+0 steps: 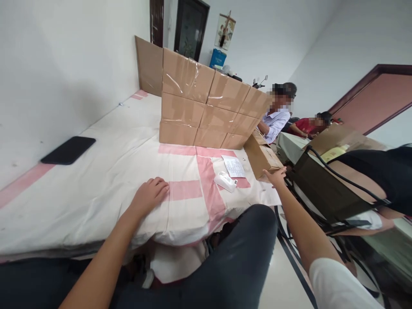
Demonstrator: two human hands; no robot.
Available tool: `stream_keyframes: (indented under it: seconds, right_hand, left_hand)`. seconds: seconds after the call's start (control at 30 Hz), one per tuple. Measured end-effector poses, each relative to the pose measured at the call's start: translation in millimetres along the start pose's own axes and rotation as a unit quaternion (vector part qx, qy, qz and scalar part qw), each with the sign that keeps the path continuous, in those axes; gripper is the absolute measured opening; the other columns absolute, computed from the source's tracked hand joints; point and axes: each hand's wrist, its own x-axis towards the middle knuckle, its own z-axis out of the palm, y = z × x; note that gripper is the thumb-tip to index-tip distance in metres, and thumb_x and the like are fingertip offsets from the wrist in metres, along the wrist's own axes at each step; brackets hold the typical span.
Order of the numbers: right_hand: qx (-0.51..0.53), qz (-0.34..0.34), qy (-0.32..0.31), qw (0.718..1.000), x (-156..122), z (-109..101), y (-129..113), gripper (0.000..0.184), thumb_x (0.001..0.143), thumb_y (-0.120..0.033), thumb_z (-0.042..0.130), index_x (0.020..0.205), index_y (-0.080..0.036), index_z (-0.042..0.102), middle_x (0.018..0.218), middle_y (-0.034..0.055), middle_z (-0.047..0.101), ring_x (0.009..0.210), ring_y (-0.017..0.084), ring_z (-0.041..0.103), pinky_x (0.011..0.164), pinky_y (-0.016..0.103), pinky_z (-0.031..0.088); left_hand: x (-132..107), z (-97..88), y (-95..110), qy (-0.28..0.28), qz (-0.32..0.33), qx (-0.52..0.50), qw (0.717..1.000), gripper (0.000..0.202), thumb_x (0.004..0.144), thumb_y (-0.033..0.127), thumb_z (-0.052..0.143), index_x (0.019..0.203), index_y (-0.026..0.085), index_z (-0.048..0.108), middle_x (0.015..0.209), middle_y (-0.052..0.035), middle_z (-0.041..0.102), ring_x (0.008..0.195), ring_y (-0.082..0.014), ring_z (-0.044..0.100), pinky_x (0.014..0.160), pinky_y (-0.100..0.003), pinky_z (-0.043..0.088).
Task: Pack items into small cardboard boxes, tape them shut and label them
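Note:
My left hand (150,194) rests palm down on the white and pink sheet (106,171), fingers loosely curled, holding nothing. My right hand (275,176) is stretched out to the right, fingers apart, touching the edge of an open cardboard box (262,156) at the bed's corner. A white tape dispenser (225,181) and a printed label sheet (234,166) lie on the sheet between my hands. My knee in dark trousers (244,249) is raised below them.
A stack of taped cardboard boxes (209,111) stands at the middle of the bed. A black pad (68,150) lies by the left wall. Two people sit behind the boxes at the right. A dark bag (325,189) with cables hangs at the right.

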Motion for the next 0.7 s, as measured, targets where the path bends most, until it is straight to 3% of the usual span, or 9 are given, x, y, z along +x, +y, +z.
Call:
stream_keyframes:
  seconds: [0.1, 0.17, 0.23, 0.27, 0.3, 0.37, 0.5, 0.6, 0.7]
  right_hand:
    - [0.007, 0.033, 0.021, 0.999, -14, -2, -24, 0.114, 0.069, -0.059, 0.076, 0.149, 0.007, 0.027, 0.138, 0.0439, 0.038, 0.125, 0.044, 0.049, 0.099, 0.053, 0.042]
    - [0.021, 0.0, 0.042, 0.999, -43, -4, -42, 0.078, 0.081, -0.05, 0.065, 0.138, -0.001, 0.044, 0.131, 0.0324, 0.052, 0.119, 0.035, 0.055, 0.099, 0.044, 0.044]
    - [0.079, -0.117, 0.02, 0.99, -85, -6, -65, 0.036, 0.089, -0.043, 0.054, 0.106, -0.013, 0.061, 0.097, 0.0132, 0.067, 0.087, 0.022, 0.062, 0.082, 0.032, 0.048]
    - [0.113, -0.194, -0.026, 0.974, -107, -6, -79, 0.029, 0.091, -0.043, 0.051, 0.085, -0.016, 0.061, 0.078, 0.0066, 0.064, 0.072, 0.018, 0.059, 0.071, 0.029, 0.045]
    - [0.132, -0.255, -0.069, 0.955, -128, -6, -95, 0.033, 0.092, -0.043, 0.051, 0.07, -0.019, 0.055, 0.064, 0.0015, 0.056, 0.061, 0.015, 0.052, 0.063, 0.027, 0.041]
    - [0.162, -0.321, -0.115, 0.926, -162, -4, -129, 0.039, 0.091, -0.039, 0.054, 0.059, -0.02, 0.044, 0.053, -0.0034, 0.043, 0.051, 0.011, 0.041, 0.055, 0.026, 0.032]
    - [0.23, -0.34, -0.235, 0.881, -190, 9, -180, 0.041, 0.09, -0.032, 0.052, 0.055, -0.02, 0.033, 0.051, -0.0054, 0.032, 0.048, 0.008, 0.032, 0.051, 0.024, 0.025]
    - [0.231, -0.349, -0.301, 0.857, -199, 24, -183, 0.042, 0.09, -0.032, 0.051, 0.055, -0.02, 0.029, 0.05, -0.0056, 0.031, 0.048, 0.008, 0.031, 0.051, 0.024, 0.023]
    - [0.215, -0.356, -0.35, 0.839, -213, 31, -164, 0.042, 0.09, -0.03, 0.05, 0.056, -0.02, 0.027, 0.05, -0.0054, 0.031, 0.047, 0.008, 0.032, 0.052, 0.025, 0.022]
  left_hand:
    - [-1, 0.3, 0, 0.005, -0.003, -0.01, 1.0, 0.035, 0.103, 0.041, 0.036, 0.108, 0.023, 0.066, 0.113, -0.0065, 0.066, 0.097, -0.0241, 0.057, 0.085, -0.04, 0.046]
    - [-1, 2.0, -1, 0.0, -0.008, -0.016, 1.0, 0.033, 0.103, 0.041, 0.037, 0.103, 0.023, 0.065, 0.11, -0.0058, 0.065, 0.095, -0.0233, 0.057, 0.085, -0.04, 0.046]
    - [1, 4.3, -3, -0.008, -0.015, -0.016, 1.0, 0.032, 0.103, 0.041, 0.038, 0.096, 0.021, 0.062, 0.105, -0.0059, 0.064, 0.092, -0.023, 0.057, 0.083, -0.039, 0.045]
    - [2, 5.1, -4, -0.01, -0.019, -0.013, 1.0, 0.032, 0.103, 0.041, 0.038, 0.093, 0.021, 0.061, 0.104, -0.0063, 0.063, 0.09, -0.0231, 0.057, 0.082, -0.039, 0.045]
    - [3, 5.6, -4, -0.008, -0.023, -0.008, 1.0, 0.031, 0.103, 0.04, 0.038, 0.092, 0.021, 0.06, 0.103, -0.0066, 0.063, 0.09, -0.0233, 0.057, 0.081, -0.04, 0.045]
    - [5, 5.2, -4, -0.007, -0.03, 0.002, 1.0, 0.028, 0.102, 0.038, 0.04, 0.093, 0.02, 0.059, 0.104, -0.0072, 0.062, 0.089, -0.0238, 0.057, 0.08, -0.039, 0.045]
    - [5, 2.2, -3, -0.023, -0.031, -0.011, 0.999, 0.025, 0.101, 0.037, 0.043, 0.089, 0.021, 0.059, 0.105, -0.0071, 0.061, 0.089, -0.0226, 0.057, 0.078, -0.038, 0.046]
    - [3, -0.1, -3, -0.029, -0.023, -0.015, 0.999, 0.026, 0.1, 0.036, 0.046, 0.083, 0.021, 0.058, 0.108, -0.007, 0.061, 0.091, -0.0222, 0.057, 0.08, -0.038, 0.046]
    - [2, -3.5, -2, -0.029, -0.03, -0.014, 0.999, 0.026, 0.099, 0.034, 0.048, 0.077, 0.021, 0.053, 0.11, -0.0073, 0.061, 0.094, -0.0229, 0.057, 0.082, -0.039, 0.046]
